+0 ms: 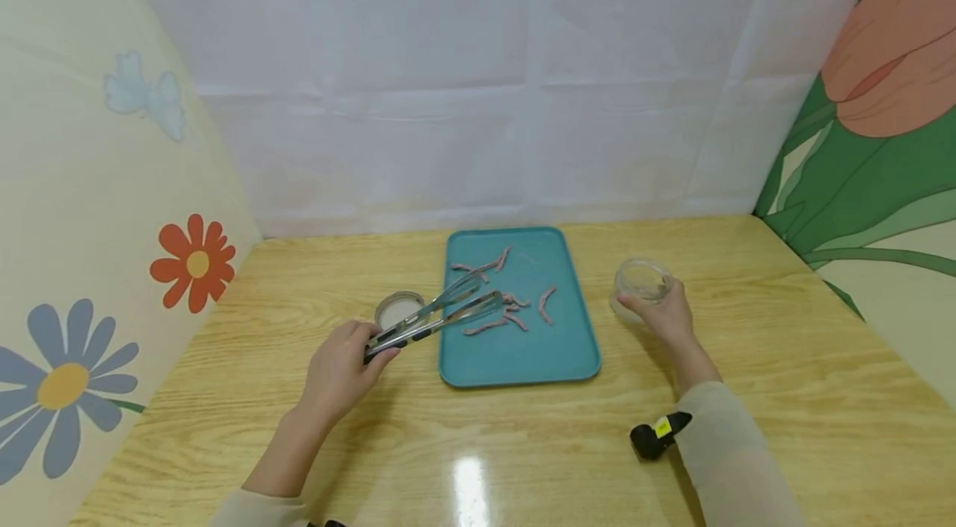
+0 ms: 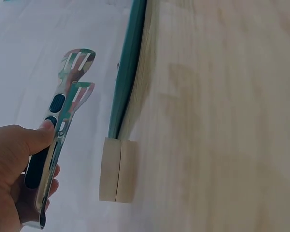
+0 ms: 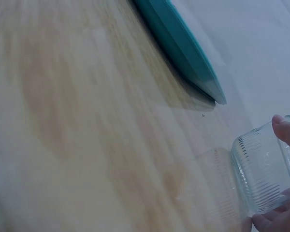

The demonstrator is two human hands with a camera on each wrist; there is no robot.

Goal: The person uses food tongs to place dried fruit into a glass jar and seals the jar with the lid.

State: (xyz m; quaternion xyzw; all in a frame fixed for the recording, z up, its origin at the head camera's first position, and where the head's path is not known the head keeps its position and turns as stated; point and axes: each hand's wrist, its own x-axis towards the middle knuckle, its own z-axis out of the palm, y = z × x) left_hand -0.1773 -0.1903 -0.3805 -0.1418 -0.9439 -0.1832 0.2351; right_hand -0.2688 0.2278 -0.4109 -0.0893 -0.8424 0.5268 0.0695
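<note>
My left hand (image 1: 345, 368) grips metal tongs (image 1: 418, 329) by their black-padded handles. The slotted tips of the tongs stand apart over the left half of a teal tray (image 1: 515, 365). Several thin pinkish strips (image 1: 548, 304) lie scattered on the tray. In the left wrist view the left thumb presses on the tongs (image 2: 58, 116). To the right of the tray my right hand (image 1: 665, 313) holds a clear glass jar (image 1: 641, 271), thumb on one side and fingers round the other. Ribbed walls show on the jar (image 3: 261, 169) in the right wrist view.
A round wood-sided lid (image 1: 399, 297) lies on the wooden table (image 1: 388, 452) just left of the tray, partly behind the tongs. A white cloth (image 1: 448, 95) hangs along the back edge. Flower-printed panels (image 1: 197, 264) stand at both sides.
</note>
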